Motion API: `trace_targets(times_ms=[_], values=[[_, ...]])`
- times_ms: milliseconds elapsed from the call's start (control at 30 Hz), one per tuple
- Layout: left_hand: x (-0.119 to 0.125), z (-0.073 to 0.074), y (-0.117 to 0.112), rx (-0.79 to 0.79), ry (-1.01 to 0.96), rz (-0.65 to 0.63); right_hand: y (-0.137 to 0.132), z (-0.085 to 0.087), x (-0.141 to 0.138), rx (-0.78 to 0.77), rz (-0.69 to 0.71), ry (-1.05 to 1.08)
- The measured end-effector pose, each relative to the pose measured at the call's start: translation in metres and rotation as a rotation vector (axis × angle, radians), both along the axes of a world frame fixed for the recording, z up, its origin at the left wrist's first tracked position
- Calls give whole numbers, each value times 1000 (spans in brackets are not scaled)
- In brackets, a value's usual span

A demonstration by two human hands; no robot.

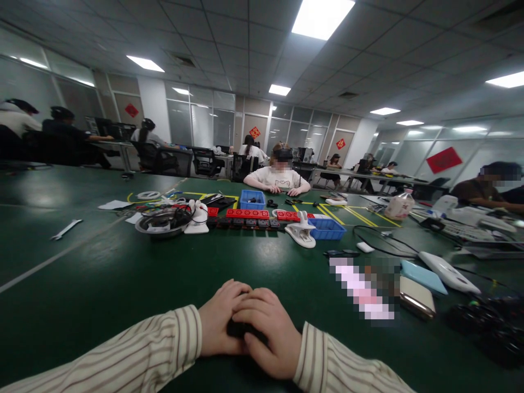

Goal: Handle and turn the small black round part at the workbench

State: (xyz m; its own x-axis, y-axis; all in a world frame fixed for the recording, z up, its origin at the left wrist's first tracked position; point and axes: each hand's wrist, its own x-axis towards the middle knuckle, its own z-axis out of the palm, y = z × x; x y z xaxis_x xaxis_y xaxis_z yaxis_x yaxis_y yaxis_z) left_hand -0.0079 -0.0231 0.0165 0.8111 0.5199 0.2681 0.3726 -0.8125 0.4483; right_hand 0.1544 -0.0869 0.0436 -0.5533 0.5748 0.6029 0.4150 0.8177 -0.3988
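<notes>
My left hand (216,322) and my right hand (272,333) meet on the green table in front of me, below the middle of the view. Between them sits a small black object (249,329); the fingers cover most of it, so its kind does not show. The right fingers curl over its top and lap onto the left fingers, with the right thumb at its near side. From the left, my other hand wraps round it. Striped cuffs reach both wrists.
Beyond my hands stand a metal bowl (158,232) of cables, a white clip stand (302,232), red socket blocks (248,213) and a blue bin (327,229). At left lies a wrench (66,229). Right: a power bank (448,271) and black cables. A person (278,177) sits opposite.
</notes>
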Motion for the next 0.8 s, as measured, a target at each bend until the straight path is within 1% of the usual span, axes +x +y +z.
trace_targets(times_ms=[67, 200, 233, 300, 367, 433, 567, 633, 733, 800], values=[[-1, 0, -3, 42, -11, 53, 1, -4, 1, -30, -90, 39], [-1, -1, -10, 118, -23, 148, 3, -15, 1, -100, -359, 91], [0, -1, -12, 129, -24, 156, 4, -17, 1, -115, -401, 80], [1, -1, -13, 135, -16, 163, 6, -18, 0, -138, -431, 32], [1, 0, -13, 122, -1, 156, 7, -16, -1, -137, -404, -11], [1, 1, -9, 96, 9, 124, 6, -12, -1, -115, -344, -22], [-1, -1, 3, 18, 13, -39, 4, -8, 0, -49, -166, -31], [-2, -3, 8, -7, 22, -99, 3, -8, 0, -20, -79, -47], [-3, -4, 10, -23, 26, -106, 1, -8, 0, -13, -12, -42], [-3, -3, 8, -41, 3, -99, 0, -7, 1, -34, -25, -24]])
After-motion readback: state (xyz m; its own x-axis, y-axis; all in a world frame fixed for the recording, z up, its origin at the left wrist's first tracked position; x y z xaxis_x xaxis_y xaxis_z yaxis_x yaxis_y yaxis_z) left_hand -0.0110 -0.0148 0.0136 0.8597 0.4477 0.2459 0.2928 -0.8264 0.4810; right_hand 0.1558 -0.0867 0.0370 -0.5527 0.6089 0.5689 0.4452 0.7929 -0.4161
